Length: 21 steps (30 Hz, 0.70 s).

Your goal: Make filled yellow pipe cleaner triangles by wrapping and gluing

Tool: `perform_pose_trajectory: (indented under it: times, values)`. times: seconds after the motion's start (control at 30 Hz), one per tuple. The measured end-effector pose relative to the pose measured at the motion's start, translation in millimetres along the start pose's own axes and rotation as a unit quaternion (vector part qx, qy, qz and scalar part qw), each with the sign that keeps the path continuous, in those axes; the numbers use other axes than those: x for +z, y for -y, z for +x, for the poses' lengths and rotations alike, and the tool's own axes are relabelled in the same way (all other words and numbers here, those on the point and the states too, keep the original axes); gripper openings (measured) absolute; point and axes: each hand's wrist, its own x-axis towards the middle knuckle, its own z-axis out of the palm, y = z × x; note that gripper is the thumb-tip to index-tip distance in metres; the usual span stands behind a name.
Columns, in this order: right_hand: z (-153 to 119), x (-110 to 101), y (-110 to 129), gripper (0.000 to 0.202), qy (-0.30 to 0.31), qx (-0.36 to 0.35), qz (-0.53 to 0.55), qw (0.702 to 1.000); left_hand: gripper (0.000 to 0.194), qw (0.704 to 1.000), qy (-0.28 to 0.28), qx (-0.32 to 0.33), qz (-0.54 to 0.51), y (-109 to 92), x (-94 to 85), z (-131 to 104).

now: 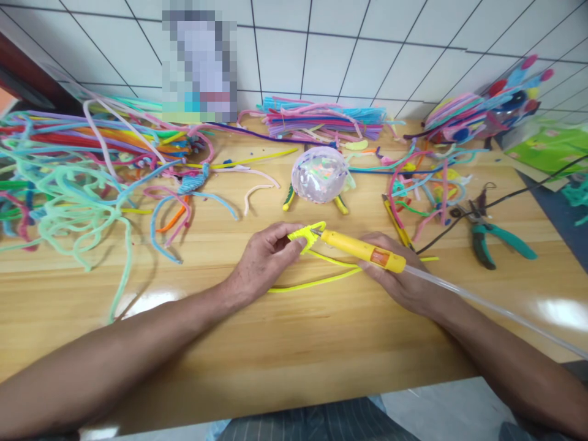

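Between the thumb and fingers of my left hand (pixel 269 257) is a small bent piece of yellow pipe cleaner (pixel 301 234). My right hand (pixel 399 275) grips a yellow hot glue gun (pixel 353 248), a slim one with a clear glue stick (pixel 487 309) running out of its back end. The metal nozzle points left and meets, or nearly meets, the yellow piece; I cannot tell whether it touches. Lengths of yellow pipe cleaner (pixel 316 285) stretch below the glue gun, between my two hands. Part of the right hand's fingers is hidden behind the glue gun.
A clear plastic dome (pixel 320 176) stands ahead, with yellow-green handles beside it. Tangled pipe cleaners (pixel 82 202) cover the left, and a bundle (pixel 321 119) lies by the tiled wall. Teal-handled pliers (pixel 498 239) and a black cord (pixel 459 217) lie to the right.
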Motion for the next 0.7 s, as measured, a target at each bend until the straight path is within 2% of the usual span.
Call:
perform_pose_trajectory:
  times: [0.3, 0.7]
  values:
    - [1.4, -0.7, 3.9, 0.011, 0.01, 0.03, 0.006, 0.999, 0.03, 1.0, -0.005, -0.008, -0.009, -2.7, 1.1, -0.7]
    - [0.1, -0.6, 1.4, 0.01, 0.01, 0.016, -0.005, 1.0, 0.033, 1.0, 0.0, -0.02, -0.017, -3.9, 0.8, -0.1]
